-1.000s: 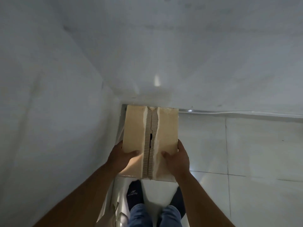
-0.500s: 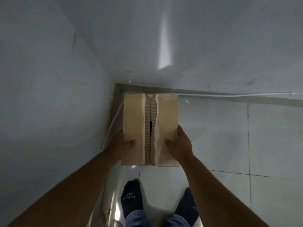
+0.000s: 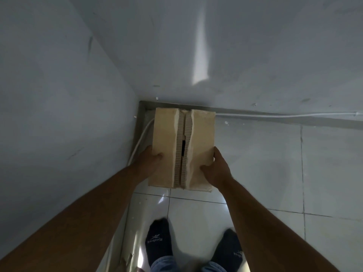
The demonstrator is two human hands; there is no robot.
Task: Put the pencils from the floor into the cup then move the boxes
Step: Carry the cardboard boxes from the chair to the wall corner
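Both hands grip the cardboard box point(image 3: 167, 146), seemingly off the floor.

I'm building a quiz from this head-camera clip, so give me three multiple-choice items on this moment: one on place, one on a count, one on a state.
1. Where is the cardboard box?
A. In the corner where two walls meet
B. On a table
C. Mid-room, far from any wall

2. How many hands grip it?
A. None
B. One
C. Two

3. What state is the box's top in?
A. Flaps folded wide open
B. Flaps shut, torn strip and dark gap along the centre seam
C. Sealed with fresh tape

Answers:
1 A, its far end sits by the wall corner.
2 C, the left hand and right hand hold opposite sides.
3 B, ragged corrugated edges run down the middle.
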